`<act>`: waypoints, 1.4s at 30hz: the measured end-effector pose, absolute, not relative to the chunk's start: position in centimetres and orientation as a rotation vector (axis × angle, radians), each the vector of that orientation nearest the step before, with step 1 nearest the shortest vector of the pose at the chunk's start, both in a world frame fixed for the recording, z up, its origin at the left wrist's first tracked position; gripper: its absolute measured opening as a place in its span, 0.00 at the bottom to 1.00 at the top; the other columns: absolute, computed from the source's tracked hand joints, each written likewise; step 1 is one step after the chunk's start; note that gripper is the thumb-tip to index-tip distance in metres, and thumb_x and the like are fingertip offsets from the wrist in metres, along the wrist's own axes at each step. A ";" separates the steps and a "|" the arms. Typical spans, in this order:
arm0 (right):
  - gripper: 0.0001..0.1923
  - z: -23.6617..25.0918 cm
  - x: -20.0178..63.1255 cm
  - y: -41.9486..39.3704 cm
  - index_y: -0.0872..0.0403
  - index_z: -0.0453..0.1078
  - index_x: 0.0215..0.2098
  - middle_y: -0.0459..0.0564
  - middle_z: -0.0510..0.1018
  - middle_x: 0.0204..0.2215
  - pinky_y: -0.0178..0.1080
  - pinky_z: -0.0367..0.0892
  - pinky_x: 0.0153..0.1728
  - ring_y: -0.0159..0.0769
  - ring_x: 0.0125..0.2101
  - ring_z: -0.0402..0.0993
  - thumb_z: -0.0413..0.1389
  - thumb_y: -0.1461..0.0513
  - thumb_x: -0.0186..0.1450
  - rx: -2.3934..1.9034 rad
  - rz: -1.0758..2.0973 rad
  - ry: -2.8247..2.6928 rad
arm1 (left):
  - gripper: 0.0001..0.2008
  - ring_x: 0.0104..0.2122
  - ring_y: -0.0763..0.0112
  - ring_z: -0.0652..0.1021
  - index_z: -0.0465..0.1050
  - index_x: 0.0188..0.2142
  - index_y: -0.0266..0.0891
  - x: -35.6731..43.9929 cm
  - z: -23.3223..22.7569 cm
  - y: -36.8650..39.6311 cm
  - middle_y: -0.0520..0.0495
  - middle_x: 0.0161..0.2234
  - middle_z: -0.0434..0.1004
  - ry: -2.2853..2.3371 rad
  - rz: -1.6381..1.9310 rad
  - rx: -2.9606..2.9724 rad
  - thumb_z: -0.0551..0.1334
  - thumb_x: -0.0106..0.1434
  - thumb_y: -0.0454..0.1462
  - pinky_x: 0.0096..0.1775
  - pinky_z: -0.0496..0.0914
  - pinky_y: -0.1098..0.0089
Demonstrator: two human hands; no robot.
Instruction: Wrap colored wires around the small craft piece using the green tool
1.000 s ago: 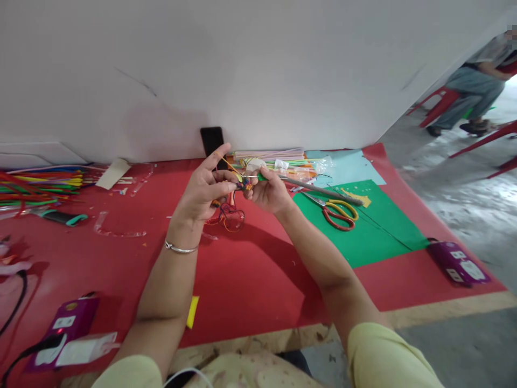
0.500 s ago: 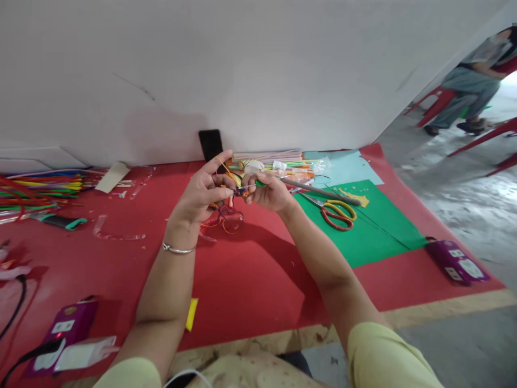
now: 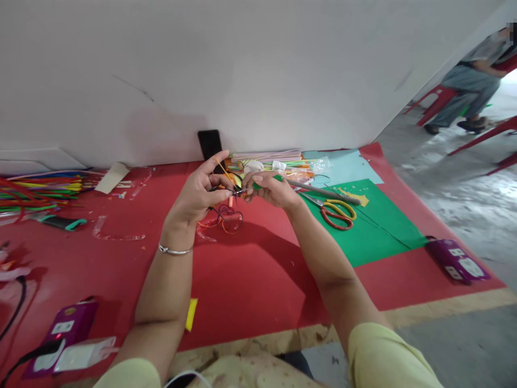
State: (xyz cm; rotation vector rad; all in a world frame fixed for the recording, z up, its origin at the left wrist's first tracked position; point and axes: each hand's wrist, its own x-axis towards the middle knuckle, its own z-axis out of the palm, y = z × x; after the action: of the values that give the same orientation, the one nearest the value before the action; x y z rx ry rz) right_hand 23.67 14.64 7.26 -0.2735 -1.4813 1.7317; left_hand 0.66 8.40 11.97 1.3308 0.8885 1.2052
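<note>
My left hand (image 3: 200, 193) pinches a small knot of coloured cords (image 3: 238, 189), with its index finger stretched out and an orange strand running over it. My right hand (image 3: 270, 188) holds a green-handled hook tool (image 3: 258, 186) whose metal tip points into the knot. Loose red, orange and dark cord loops (image 3: 226, 218) hang from the knot onto the red mat (image 3: 242, 269). Both hands meet above the mat's middle, close to the wall.
Red and yellow scissors (image 3: 337, 211) and a grey rod (image 3: 323, 191) lie on a green sheet (image 3: 375, 231). Coloured straws (image 3: 36, 188) lie at the left, purple boxes (image 3: 456, 261) (image 3: 68, 328) at both sides, a black phone (image 3: 210, 144) leans on the wall. A person sits at the far right.
My right hand has turned palm-down and shifted slightly left, bringing the tool's tip closer into the knot. My left hand has stayed almost still.
</note>
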 end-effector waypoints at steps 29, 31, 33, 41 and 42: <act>0.24 8.1 24.2 14.1 0.57 0.84 0.34 0.53 0.85 0.35 0.38 0.83 0.37 0.36 0.32 0.84 0.66 0.45 0.72 -0.377 1.531 -1.631 | 0.47 0.27 0.74 0.78 0.74 0.71 0.40 0.5 12.2 8.4 0.51 0.31 0.85 0.868 1.210 1.337 0.78 0.51 0.28 0.29 0.70 0.76; 0.24 8.6 24.3 13.8 0.56 0.84 0.34 0.54 0.85 0.35 0.39 0.83 0.38 0.37 0.33 0.84 0.64 0.44 0.73 -0.399 1.468 -1.673 | 0.46 0.26 0.74 0.77 0.75 0.71 0.42 0.4 12.2 8.4 0.51 0.31 0.85 0.863 1.207 1.337 0.78 0.51 0.29 0.29 0.70 0.75; 0.25 9.1 24.4 13.4 0.56 0.84 0.34 0.54 0.84 0.35 0.38 0.83 0.38 0.37 0.34 0.84 0.63 0.44 0.75 -0.415 1.392 -1.728 | 0.46 0.25 0.74 0.77 0.75 0.70 0.42 0.4 12.2 8.4 0.51 0.30 0.84 0.862 1.207 1.334 0.78 0.52 0.29 0.28 0.70 0.75; 0.26 10.4 23.9 11.8 0.52 0.82 0.35 0.53 0.83 0.35 0.42 0.81 0.42 0.38 0.36 0.81 0.58 0.42 0.78 -0.498 1.187 -1.790 | 0.45 0.22 0.78 0.72 0.75 0.69 0.42 0.3 12.1 8.5 0.52 0.30 0.84 0.886 1.261 1.298 0.80 0.51 0.30 0.24 0.63 0.76; 0.27 10.5 23.8 11.6 0.51 0.82 0.35 0.53 0.83 0.35 0.43 0.81 0.43 0.39 0.37 0.80 0.57 0.41 0.78 -0.504 1.151 -1.798 | 0.45 0.21 0.79 0.71 0.75 0.69 0.43 0.2 12.1 8.5 0.52 0.30 0.84 0.897 1.271 1.288 0.80 0.52 0.31 0.23 0.61 0.76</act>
State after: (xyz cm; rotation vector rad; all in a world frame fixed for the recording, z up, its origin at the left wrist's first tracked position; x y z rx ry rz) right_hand 23.81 11.60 10.47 -0.5038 -1.7985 1.1512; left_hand 0.25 8.51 12.09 1.2876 0.8966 1.2707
